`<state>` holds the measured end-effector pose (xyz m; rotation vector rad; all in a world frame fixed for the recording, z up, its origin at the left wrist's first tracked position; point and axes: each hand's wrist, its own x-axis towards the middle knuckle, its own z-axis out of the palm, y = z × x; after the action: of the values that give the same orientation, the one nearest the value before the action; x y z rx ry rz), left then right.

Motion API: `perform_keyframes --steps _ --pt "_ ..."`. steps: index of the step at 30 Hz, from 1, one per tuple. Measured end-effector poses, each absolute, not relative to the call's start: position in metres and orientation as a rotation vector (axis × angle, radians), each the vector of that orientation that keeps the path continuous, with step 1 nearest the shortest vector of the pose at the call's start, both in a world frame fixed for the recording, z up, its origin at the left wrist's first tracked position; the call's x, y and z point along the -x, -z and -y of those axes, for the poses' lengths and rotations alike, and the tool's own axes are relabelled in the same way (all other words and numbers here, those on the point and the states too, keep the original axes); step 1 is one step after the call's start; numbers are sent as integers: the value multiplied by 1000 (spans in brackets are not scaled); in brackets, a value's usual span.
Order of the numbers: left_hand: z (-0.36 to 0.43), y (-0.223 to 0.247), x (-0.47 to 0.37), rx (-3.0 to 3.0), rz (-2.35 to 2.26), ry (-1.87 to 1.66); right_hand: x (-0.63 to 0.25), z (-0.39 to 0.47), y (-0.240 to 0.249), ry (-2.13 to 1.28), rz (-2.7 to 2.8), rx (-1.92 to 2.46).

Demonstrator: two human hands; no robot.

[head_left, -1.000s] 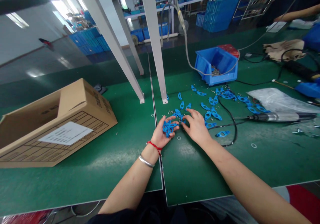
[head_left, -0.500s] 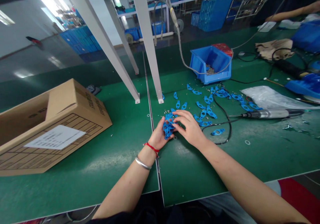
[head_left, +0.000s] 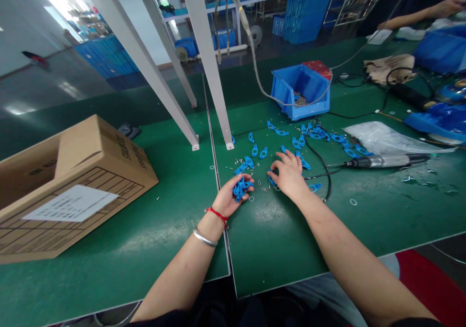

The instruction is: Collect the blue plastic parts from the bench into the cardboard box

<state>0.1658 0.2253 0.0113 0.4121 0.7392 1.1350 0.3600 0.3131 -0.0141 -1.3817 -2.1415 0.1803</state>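
Note:
Several small blue plastic parts with holes (head_left: pixel 240 189) lie bunched in my left hand (head_left: pixel 228 197), its fingers curled round them. To the right, my right hand (head_left: pixel 290 175) is low over the table with thumb and forefinger closed on another blue plastic part (head_left: pixel 271 177), mostly hidden by the fingers. Its other fingers stretch forward over loose blue parts. More of these flat oval parts (head_left: pixel 263 152) are scattered beyond both hands. Small metal pins (head_left: pixel 265 189) lie between the hands.
A blue bin (head_left: pixel 301 94) with small metal pieces stands behind the parts. An electric screwdriver (head_left: pixel 386 161), a cable and a clear plastic bag (head_left: pixel 382 136) lie right. At left is an open cardboard box (head_left: pixel 91 191). White posts (head_left: pixel 207 64) rise ahead; another person's arm (head_left: pixel 411 18) shows far right.
My right hand has moved right, away from the bunch in my left hand, to a blue part on the table. The left hand still holds its parts; the view has shifted slightly.

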Motion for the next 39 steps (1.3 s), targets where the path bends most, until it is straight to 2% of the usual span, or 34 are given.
perform_keyframes --steps 6,10,13,21,28,39 --pt "-224 -11 -170 -409 -759 -1071 -338 -287 -24 -448 2089 929" --pt "-225 -10 -170 -389 -756 -1099 -328 -277 -27 -572 2162 768" --pt "-226 -10 -166 -386 -735 -1125 -325 -285 -14 -563 2142 860" --pt "-231 -7 -157 -256 -786 -1281 -315 -296 26 -283 2391 1134" --pt "-228 -7 -159 -267 -802 -1285 -319 -292 18 -299 2317 1112" --pt "-227 -6 -163 -386 -809 -1226 -335 -296 -2 -522 1932 1204"
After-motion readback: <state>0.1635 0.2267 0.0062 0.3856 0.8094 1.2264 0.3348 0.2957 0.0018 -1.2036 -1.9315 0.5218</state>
